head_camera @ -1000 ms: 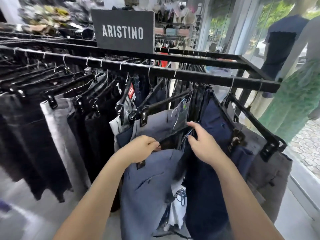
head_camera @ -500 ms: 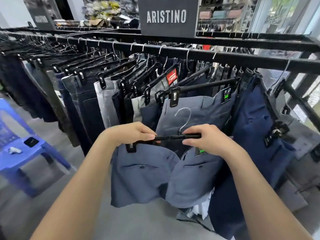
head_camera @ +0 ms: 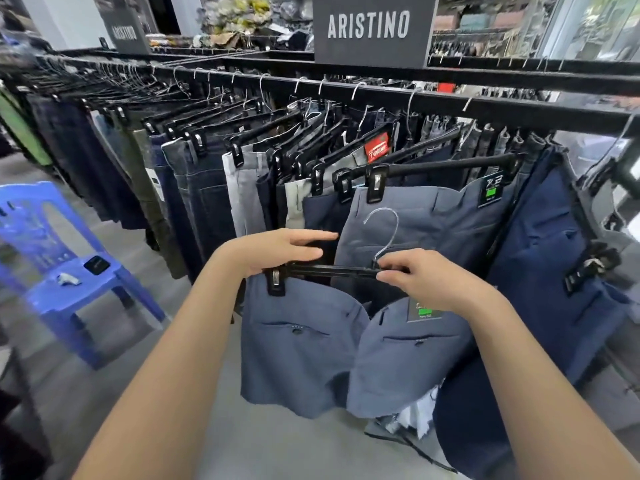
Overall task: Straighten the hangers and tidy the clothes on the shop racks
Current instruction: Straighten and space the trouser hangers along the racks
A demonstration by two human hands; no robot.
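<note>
Right hand [head_camera: 433, 282] covers the right end of the hanger [head_camera: 332, 270]; the clip there is unseen. Left hand [head_camera: 273, 249]: can't tell whether it touches the bar. Green tag [head_camera: 425, 311] just below right hand, print too small to read. White fabric [head_camera: 420, 417] further below, mostly hidden behind the shorts [head_camera: 294, 358]. Far left of left hand, blue chair [head_camera: 104, 282] cut by frame edge; small items [head_camera: 96, 265] on its seat unidentifiable. Rail [head_camera: 485, 105] runs off the edge right of right hand.

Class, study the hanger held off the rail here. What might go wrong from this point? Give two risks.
1. The hook hangs free of the rail, and only the right hand pinches the hanger; the left hand lies open, so it may tip.
2. Only the left clip visibly holds the grey-blue garment, whose waistband sags; it may slip off.
</note>
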